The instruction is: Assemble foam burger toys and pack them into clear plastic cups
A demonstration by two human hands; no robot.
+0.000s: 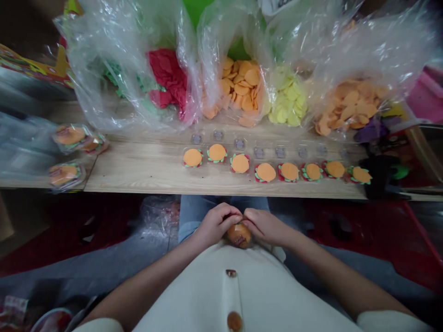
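Left hand (218,223) and right hand (266,226) meeting at centre, backs upward, in a cupped grip at equal height. Fingers (232,213) curled downward and inward, those of the two hands touching or nearly so. Bare left forearm (138,290) and right forearm (346,281) sloping from the near corners toward the centre, wrists slightly bent.
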